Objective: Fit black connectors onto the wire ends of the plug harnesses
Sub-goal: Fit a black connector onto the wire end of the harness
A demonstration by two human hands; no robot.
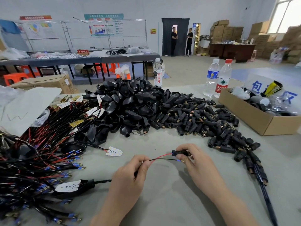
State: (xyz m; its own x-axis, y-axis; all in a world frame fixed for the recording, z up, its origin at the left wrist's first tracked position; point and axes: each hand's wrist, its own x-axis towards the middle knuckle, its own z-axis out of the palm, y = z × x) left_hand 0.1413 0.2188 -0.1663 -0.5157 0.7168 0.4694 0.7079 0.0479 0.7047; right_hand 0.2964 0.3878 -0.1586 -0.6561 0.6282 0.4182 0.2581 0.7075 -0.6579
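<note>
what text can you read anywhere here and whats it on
"不合格区": red sign on the far table.
"农夫山泉": red-capped bottle, on its label.
"京白升", red, vertical: lone clear bottle.
"包" and "区", blue: white sheet behind the cardboard box.
Too blurred: wall posters, blue-labelled bottle.

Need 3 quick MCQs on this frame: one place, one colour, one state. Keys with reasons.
1. Relative to the cardboard box, the connector pile lies: A) inside B) beside it, on the table C) on top.
2. Wire entering the held connector: A) red B) black C) yellow.
3. The right hand: A) lies flat B) holds a bottle C) holds the connector.
Key: B, the pile spreads over the table beside the box; A, the red wire meets its end; C, the hand wraps it.
</note>
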